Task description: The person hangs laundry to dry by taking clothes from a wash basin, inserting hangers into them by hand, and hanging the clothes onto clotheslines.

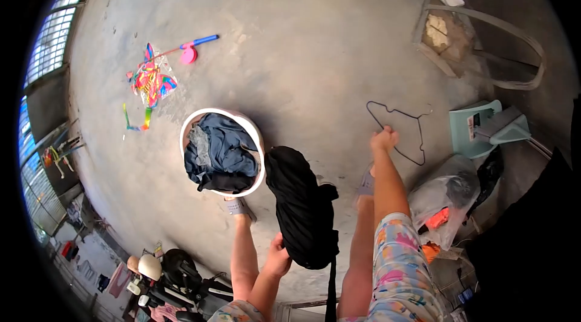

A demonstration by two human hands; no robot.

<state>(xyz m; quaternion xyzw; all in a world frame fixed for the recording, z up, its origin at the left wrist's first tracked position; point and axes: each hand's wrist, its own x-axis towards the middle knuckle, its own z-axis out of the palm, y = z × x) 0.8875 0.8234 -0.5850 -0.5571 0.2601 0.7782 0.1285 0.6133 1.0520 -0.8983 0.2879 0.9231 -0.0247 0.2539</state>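
My left hand (278, 256) is closed on the edge of a bunched black garment (302, 201), which hangs in front of my legs. A narrow black strip trails down from its lower end. Out to the right, my right hand (384, 139) grips a dark wire clothes hanger (422, 134) by one side, with its hook pointing away to the right. A white laundry basket (261, 140) stands on the floor by my left foot, filled with dark blue, grey and black clothes (227, 146). The black garment overlaps the basket's right rim in the view.
A light green dustpan (461, 131) and a plastic bag (445, 195) lie right. Behind them stands a wooden frame (436, 62). A colourful kite (152, 80) and a blue-handled reel (189, 54) lie on the floor left. A parked motorbike (181, 270) stands lower left.
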